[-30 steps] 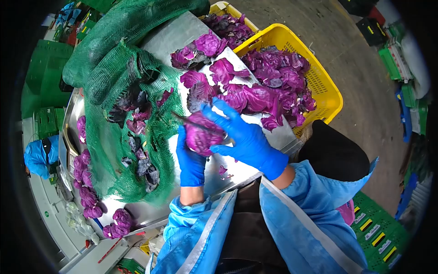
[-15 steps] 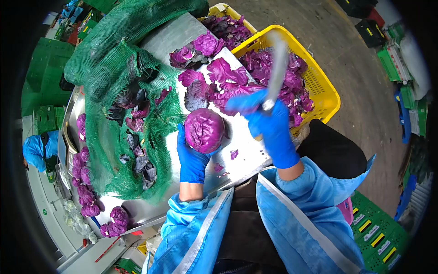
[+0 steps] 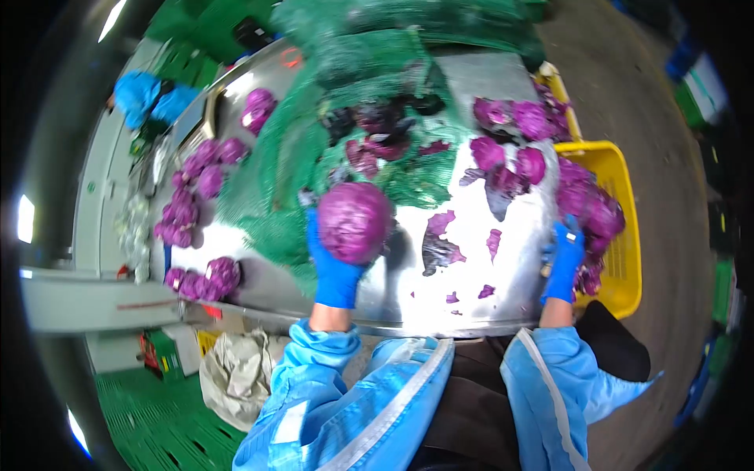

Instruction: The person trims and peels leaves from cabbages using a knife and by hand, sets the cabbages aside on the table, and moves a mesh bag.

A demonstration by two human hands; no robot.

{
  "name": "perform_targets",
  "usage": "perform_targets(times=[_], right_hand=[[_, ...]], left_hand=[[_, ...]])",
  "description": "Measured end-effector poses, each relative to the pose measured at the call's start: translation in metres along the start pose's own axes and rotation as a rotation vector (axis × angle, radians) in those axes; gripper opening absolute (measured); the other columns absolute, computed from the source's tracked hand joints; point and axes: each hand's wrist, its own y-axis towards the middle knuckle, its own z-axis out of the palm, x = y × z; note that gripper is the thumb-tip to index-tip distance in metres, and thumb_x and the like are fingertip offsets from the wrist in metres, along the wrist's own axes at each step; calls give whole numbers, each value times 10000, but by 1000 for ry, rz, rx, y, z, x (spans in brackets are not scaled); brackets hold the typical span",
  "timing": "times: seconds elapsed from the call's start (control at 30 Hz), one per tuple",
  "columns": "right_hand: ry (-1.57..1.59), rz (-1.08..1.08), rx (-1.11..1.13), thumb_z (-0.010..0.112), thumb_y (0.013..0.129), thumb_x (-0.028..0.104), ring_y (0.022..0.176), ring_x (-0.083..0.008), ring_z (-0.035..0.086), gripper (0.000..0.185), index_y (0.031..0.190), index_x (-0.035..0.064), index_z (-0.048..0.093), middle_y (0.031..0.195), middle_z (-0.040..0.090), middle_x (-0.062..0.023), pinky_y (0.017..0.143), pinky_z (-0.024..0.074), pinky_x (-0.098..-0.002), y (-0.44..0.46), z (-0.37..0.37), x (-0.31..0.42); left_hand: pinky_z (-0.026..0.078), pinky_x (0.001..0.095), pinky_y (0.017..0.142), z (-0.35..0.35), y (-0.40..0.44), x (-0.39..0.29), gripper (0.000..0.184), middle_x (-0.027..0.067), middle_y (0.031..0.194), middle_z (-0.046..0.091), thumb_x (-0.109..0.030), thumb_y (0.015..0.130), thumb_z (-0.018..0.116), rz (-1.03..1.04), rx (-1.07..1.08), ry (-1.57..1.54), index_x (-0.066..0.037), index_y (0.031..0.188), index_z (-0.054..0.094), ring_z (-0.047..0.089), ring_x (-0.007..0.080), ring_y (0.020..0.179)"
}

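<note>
My left hand (image 3: 336, 271), in a blue glove, holds up a round red cabbage (image 3: 355, 223) above the metal table (image 3: 393, 302). The fingers cup it from the left and below. At the table's right edge, beside the yellow crate, my right hand (image 3: 564, 263) is closed, also gloved in blue. A pale bit of the knife's handle (image 3: 547, 269) shows at its palm; the blade cannot be made out. Loose purple cabbage leaves (image 3: 440, 245) lie on the table between the hands.
Green netting (image 3: 271, 208) with dark leaves covers the table's middle. Several small red cabbages (image 3: 182, 216) line the left side. The yellow crate (image 3: 626, 267) on the right holds purple leaves. A person in blue (image 3: 141, 98) is at the far left. A pale sack (image 3: 239, 377) sits below the table.
The view has swung left. My right hand, raised with the knife before, has come down and right to the crate's side. The cabbage stays in my left hand, now more to the left over the table.
</note>
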Motion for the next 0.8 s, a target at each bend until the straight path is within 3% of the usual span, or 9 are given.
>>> perform_targets(times=[0.03, 0.1, 0.17, 0.2, 0.3, 0.5, 0.63, 0.7, 0.8], right_hand=[[-30, 2, -63, 623, 927, 228, 404, -144, 488, 422, 1330, 156, 520, 747, 652, -70, 347, 426, -300, -2, -3, 20], [-3, -136, 48, 581, 948, 186, 437, -83, 496, 372, 1303, 83, 539, 957, 703, -114, 369, 425, -237, -14, 1, 28], [-64, -99, 119, 568, 954, 170, 449, -66, 499, 359, 1298, 73, 541, 1010, 705, -125, 374, 416, -217, -32, 19, 25], [-161, -62, 231, 565, 955, 161, 453, -63, 498, 340, 1282, 67, 552, 995, 706, -123, 376, 404, -214, -42, 30, 26], [-263, -10, 376, 563, 956, 145, 458, -54, 491, 307, 1251, 61, 573, 976, 708, -119, 383, 380, -207, -54, 49, 10], [-304, 30, 322, 565, 953, 110, 456, -49, 480, 276, 1223, 57, 591, 945, 712, -113, 391, 366, -206, -71, 55, 3], [-285, 40, 258, 574, 947, 109, 428, -61, 469, 251, 1186, 42, 607, 882, 707, -107, 380, 362, -214, -69, 60, -1], [-274, 12, 195, 587, 946, 125, 404, -67, 455, 214, 1133, 29, 627, 844, 697, -99, 372, 353, -218, -71, 67, -3], [-244, -9, 131, 595, 952, 149, 413, -59, 459, 194, 1095, 26, 640, 823, 692, -93, 374, 345, -215, -74, 72, -9]], left_hand=[[474, 566, 977, -10, -8, -31, 637, 165, 1394, 503, -567, 955, 415, 34, -12, -6, -119, 1406, 448, 517, 374, 1229], [492, 530, 960, -35, -21, -97, 651, 193, 1393, 493, -535, 915, 447, 457, 26, 552, -94, 1394, 450, 493, 358, 1264], [494, 510, 961, -54, -38, -159, 707, 203, 1401, 483, -549, 868, 481, 526, 159, 446, -90, 1404, 438, 477, 365, 1283], [486, 507, 969, -64, -46, -183, 756, 200, 1409, 478, -578, 841, 498, 395, 289, 35, -98, 1420, 424, 473, 380, 1285], [490, 520, 954, -103, -62, -231, 799, 175, 1421, 471, -642, 795, 520, 716, -315, -68, -166, 1431, 430, 446, 420, 1291], [458, 590, 965, -229, -69, -233, 748, 156, 1428, 455, -662, 831, 490, 624, -731, -260, -194, 1414, 463, 439, 434, 1272], [488, 544, 993, -200, -46, -269, 702, 153, 1377, 511, -498, 811, 634, 712, -625, -307, -135, 1392, 475, 470, 393, 1254], [489, 519, 1004, -209, -33, -322, 726, 222, 1342, 517, -413, 837, 646, 565, -584, -529, -102, 1443, 396, 493, 377, 1241], [458, 476, 1046, -196, 6, -362, 582, 204, 1409, 452, -308, 925, 571, 814, -521, 308, -54, 1422, 407, 505, 366, 1239]])
